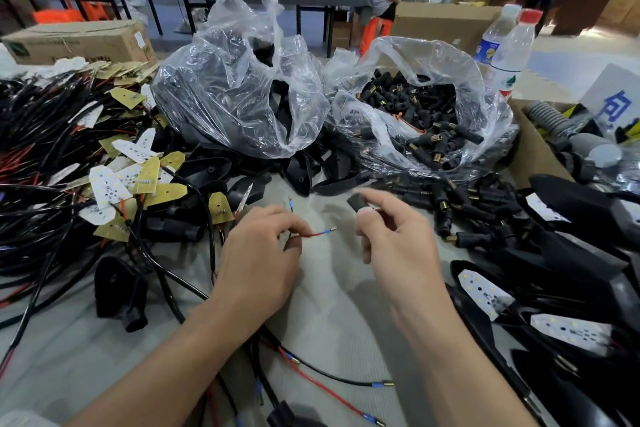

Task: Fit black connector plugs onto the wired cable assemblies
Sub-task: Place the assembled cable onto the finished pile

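**Black connector plug (356,202): in hand, not yet on the wire**

Plug is held above the grey table (329,322) in the right hand (391,236), thumb and fingers (388,199) clamped on it. It's motion-blurred, so I can't tell which way it's oriented.

Left hand (258,253) pinches a thin red wire with blue sleeve and brass tip (313,234). The tip points at the plug, near it, with a clear gap between. A second blue-sleeved lead (290,205) sticks up just behind the left hand.

Progress, my read:
- This assembly is at the lining-up stage, nothing seated.
- The black and red leads nearest the camera (346,381) show bare brass tips, so they're unplugged too.
- The heap of black cables with white and gold LED boards (69,149) on the left is big.
- The clear plastic bag of black plugs (415,121) looks well stocked, with more loose plugs (450,198) spilled beside it.
- I can't pick out any finished pieces for certain.

Most of the job looks to be left.
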Demonstrator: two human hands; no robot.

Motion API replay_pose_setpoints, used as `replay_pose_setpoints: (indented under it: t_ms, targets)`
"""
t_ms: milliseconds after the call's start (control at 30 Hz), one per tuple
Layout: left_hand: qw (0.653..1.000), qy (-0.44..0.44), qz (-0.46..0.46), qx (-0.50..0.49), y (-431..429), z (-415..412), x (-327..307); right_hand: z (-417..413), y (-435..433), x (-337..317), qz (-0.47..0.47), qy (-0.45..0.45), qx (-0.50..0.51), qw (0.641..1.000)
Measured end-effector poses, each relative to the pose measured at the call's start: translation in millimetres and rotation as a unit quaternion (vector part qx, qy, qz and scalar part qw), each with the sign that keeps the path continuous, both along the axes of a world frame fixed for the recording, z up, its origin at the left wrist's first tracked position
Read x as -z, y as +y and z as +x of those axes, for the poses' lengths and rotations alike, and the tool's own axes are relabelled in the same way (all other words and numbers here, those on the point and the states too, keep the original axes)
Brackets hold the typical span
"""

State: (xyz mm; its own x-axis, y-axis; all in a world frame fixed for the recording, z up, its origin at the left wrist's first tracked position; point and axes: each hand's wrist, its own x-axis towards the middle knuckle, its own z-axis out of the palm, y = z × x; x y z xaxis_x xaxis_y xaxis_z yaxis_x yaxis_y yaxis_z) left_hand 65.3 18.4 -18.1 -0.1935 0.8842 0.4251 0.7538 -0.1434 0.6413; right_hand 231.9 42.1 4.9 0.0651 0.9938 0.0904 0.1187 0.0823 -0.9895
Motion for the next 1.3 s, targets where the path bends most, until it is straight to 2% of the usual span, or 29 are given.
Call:
replay_pose_setpoints:
  t_ms: [200, 467, 833, 967, 1167, 1300]
  targets:
    - [1.000, 0.005, -0.001, -0.007, -1, 2, -3, 12, 3, 0, 0.001, -0.025, 0.057, 0.998]
    - [1.000, -0.016, 0.004, 0.014, -1, 0, -6, 19, 8, -2, -0.008, 0.035, 0.015, 0.999]
    - [0.998, -0.041, 0.040, 0.036, -2, 1, -6, 9, 9, 4, 0.023, -0.006, 0.041, 0.999]
    - [0.997, -0.057, 0.047, 0.025, -1, 0, -5, 11, 10, 3, 0.012, 0.029, 0.061, 0.998]
    - [0.993, -0.117, 0.023, 0.028, 2, -4, -5, 9, 7, -3, 0.002, 0.069, 0.001, 0.998]
    - [0.992, -0.117, 0.014, 0.046, 0, -1, -6, 12, 8, -4, 0.002, 0.082, 0.004, 0.997]
